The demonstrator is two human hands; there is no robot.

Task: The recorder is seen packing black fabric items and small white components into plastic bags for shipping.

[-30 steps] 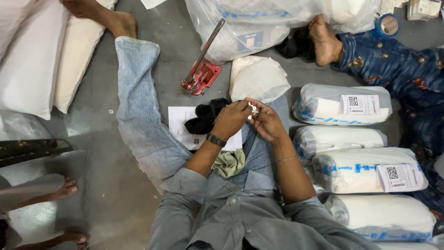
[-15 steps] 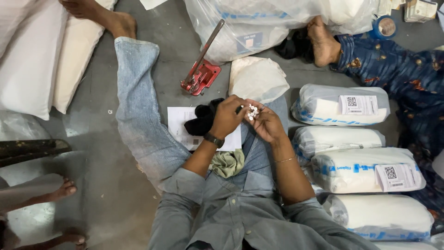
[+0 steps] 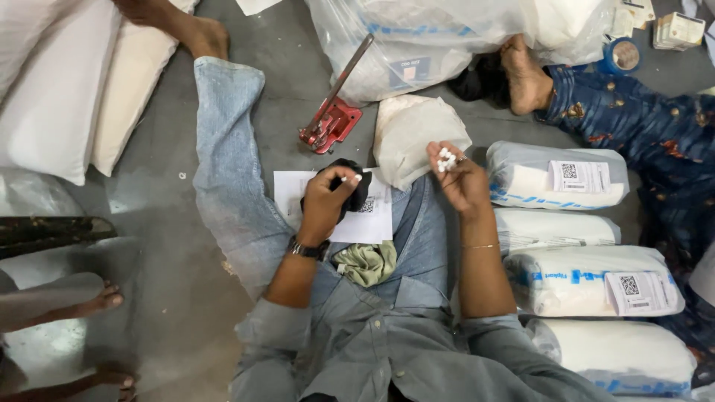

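Observation:
I sit on a grey floor with my jeans-clad legs stretched out. My left hand (image 3: pixel 328 202), a watch on its wrist, pinches one small white piece over a black cloth bundle (image 3: pixel 350 190) lying on a white paper sheet (image 3: pixel 369 219) on my lap. My right hand (image 3: pixel 456 175) is raised to the right and holds several small white pieces (image 3: pixel 446 158) at its fingertips. An olive cloth (image 3: pixel 366 262) lies on my lap below the paper.
A red hand tool (image 3: pixel 331 123) with a long lever lies ahead on the floor. A white wrapped packet (image 3: pixel 417 134) sits beside it. Stacked plastic-wrapped white bundles (image 3: pixel 566 175) lie at my right. Another person's bare foot (image 3: pixel 525 78) and blue-patterned leg are at upper right. White sacks (image 3: pixel 67 97) lie at left.
My hands were together at the black cloth; now they have parted, the right hand moving right and up with white pieces, the left staying over the cloth.

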